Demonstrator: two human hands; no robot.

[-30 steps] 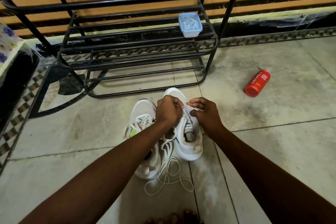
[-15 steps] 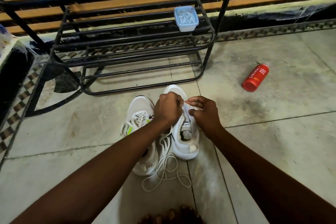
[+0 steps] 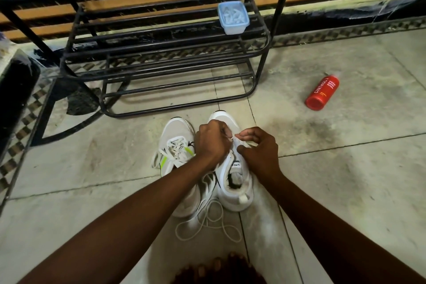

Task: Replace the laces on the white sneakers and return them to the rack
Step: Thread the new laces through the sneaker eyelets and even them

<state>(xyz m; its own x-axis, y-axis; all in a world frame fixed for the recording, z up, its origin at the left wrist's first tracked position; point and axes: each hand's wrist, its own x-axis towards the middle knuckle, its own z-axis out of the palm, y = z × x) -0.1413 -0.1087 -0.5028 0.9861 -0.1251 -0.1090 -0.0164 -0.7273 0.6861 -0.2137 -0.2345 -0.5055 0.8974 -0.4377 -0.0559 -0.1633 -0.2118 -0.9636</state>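
Note:
Two white sneakers stand side by side on the tiled floor in front of a black metal rack (image 3: 161, 57). The left sneaker (image 3: 176, 143) has white laces threaded across it and a yellow-green stripe. Both hands work over the right sneaker (image 3: 235, 182). My left hand (image 3: 213, 143) is curled into a fist above its eyelets, pinching a white lace. My right hand (image 3: 259, 151) pinches the lace end at the shoe's upper eyelets. Loose white lace (image 3: 207, 221) lies in loops on the floor behind the shoes.
A pale blue plastic box (image 3: 233, 17) holding white bits sits on the rack's middle shelf at the right. A red bottle (image 3: 322, 92) lies on its side on the floor to the right. A dark object (image 3: 16, 99) stands at the far left.
Both hands have stayed on the right sneaker's lace, and my right hand's fingers have shifted a little closer to the left fist. The camera view drifted slightly.

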